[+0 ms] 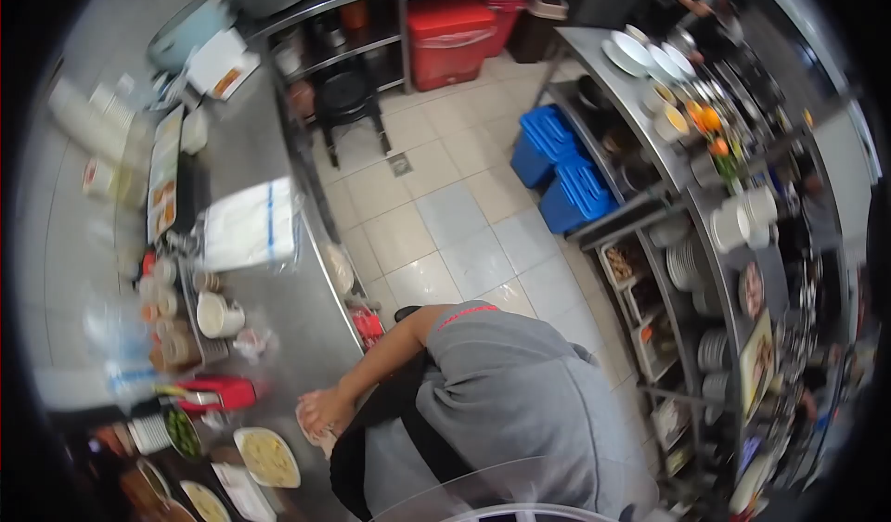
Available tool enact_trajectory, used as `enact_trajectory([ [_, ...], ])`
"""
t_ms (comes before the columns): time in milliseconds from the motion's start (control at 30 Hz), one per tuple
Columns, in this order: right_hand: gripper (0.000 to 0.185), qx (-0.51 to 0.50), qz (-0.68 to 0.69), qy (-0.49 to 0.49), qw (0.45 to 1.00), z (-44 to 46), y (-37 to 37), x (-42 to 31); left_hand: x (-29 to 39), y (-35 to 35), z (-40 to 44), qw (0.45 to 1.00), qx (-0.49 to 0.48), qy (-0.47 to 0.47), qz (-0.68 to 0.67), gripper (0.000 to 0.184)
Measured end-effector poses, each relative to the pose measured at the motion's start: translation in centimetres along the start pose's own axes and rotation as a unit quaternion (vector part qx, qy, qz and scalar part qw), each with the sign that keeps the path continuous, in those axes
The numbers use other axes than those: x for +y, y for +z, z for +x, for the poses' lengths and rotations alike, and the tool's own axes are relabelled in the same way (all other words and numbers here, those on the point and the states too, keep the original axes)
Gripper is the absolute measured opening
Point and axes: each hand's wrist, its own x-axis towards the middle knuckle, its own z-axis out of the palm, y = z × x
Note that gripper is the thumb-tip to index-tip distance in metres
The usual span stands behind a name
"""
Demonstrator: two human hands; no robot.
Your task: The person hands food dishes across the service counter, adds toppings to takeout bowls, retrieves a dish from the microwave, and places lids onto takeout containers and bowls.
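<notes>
My right arm reaches from a grey sleeve to the steel counter [306,327]. My right hand [323,412] is closed at the counter's edge, fingers bent down over something pale that it mostly covers; I cannot make out what it is. My left hand is out of view, behind my body and the black apron [357,462]. Close to the right hand stands a white dish of pale yellow food [267,457]. A white rectangular container [243,492] and a second dish of similar food [204,502] are beside it. Behind them lies a red-handled item [221,394].
White plastic bags [249,225], a white tub [220,316] and a container of green pieces [183,434] are along the counter. Blue bins [577,195] and a red bin [448,44] stand on the tiled floor. Opposite runs a shelf unit with plates [682,267].
</notes>
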Motion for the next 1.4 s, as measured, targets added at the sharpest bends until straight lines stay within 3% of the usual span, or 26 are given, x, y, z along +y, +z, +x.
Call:
enact_trajectory([
  [167, 0.048, 0.021, 0.005, -0.041, 0.999, 0.1, -2.8, -1.0, 2.2, -5.2, 0.8, 1.000, -0.002, -0.013, -0.003, 0.031],
  [200, 0.048, 0.034, 0.039, -0.059, 0.997, 0.4, -3.3, -1.2, 5.2, -4.1, 0.4, 0.999, 0.002, -0.020, 0.046, 0.021],
  [233, 0.050, 0.002, 0.007, -0.050, 0.999, 0.5, -3.1, -0.9, 2.4, -3.5, 2.0, 0.996, -0.037, 0.075, -0.042, 0.016],
  [267, 0.049, -0.009, -0.023, -0.042, 0.999, 0.5, -4.4, -1.8, 2.2, -2.7, 1.9, 0.996, 0.014, 0.091, -0.015, 0.012],
  [333, 0.048, -0.060, -0.025, -0.024, 0.998, 0.8, -4.0, -1.5, 2.7, -2.1, 1.9, 0.990, 0.028, 0.107, 0.083, 0.013],
  [367, 0.048, -0.074, -0.020, -0.015, 0.997, 1.0, -4.2, -1.8, 6.2, -1.9, 1.2, 0.977, 0.008, 0.107, 0.184, 0.014],
  [467, 0.045, -0.085, -0.007, 0.000, 0.996, 0.9, -4.4, -2.7, 5.3, -1.4, 1.0, 0.969, -0.049, 0.187, 0.154, 0.008],
  [567, 0.043, -0.093, -0.005, 0.008, 0.996, 1.2, -4.6, -2.8, 2.7, 1.5, 1.1, 0.985, -0.086, 0.123, 0.083, 0.008],
  [633, 0.043, -0.096, -0.010, 0.014, 0.995, 1.1, -4.4, -2.9, 1.9, 4.8, 0.8, 0.983, -0.067, 0.111, 0.131, 0.010],
  [700, 0.043, -0.091, -0.021, 0.013, 0.996, 1.2, -4.3, -2.8, 1.5, 8.5, 1.3, 0.966, -0.063, 0.160, 0.191, 0.012],
  [767, 0.047, -0.094, -0.024, 0.016, 0.995, 1.3, -4.3, -2.9, 3.3, 10.9, 1.1, 0.961, -0.126, 0.124, 0.214, 0.012],
  [933, 0.047, -0.094, -0.025, 0.023, 0.995, 1.5, -4.5, -3.1, 1.9, 14.6, 3.3, 0.925, -0.199, 0.259, 0.194, 0.010],
  [1033, 0.045, -0.091, -0.022, 0.034, 0.995, 1.5, -4.4, -3.2, 1.1, 15.7, 3.9, 0.912, -0.235, 0.277, 0.189, 0.011],
  [1167, 0.044, -0.098, -0.007, 0.047, 0.994, 1.3, -4.4, -3.3, -0.9, 15.9, 4.7, 0.912, -0.267, 0.265, 0.162, 0.023],
  [1300, 0.046, -0.089, -0.030, -0.014, 0.996, 0.6, -3.9, -2.2, 5.0, 14.5, 2.7, 0.907, -0.233, 0.277, 0.215, 0.054],
  [1400, 0.046, -0.119, -0.092, -0.058, 0.987, -0.6, -5.1, 0.5, 10.1, 14.5, -0.7, 0.914, -0.262, 0.293, 0.100, 0.048],
])
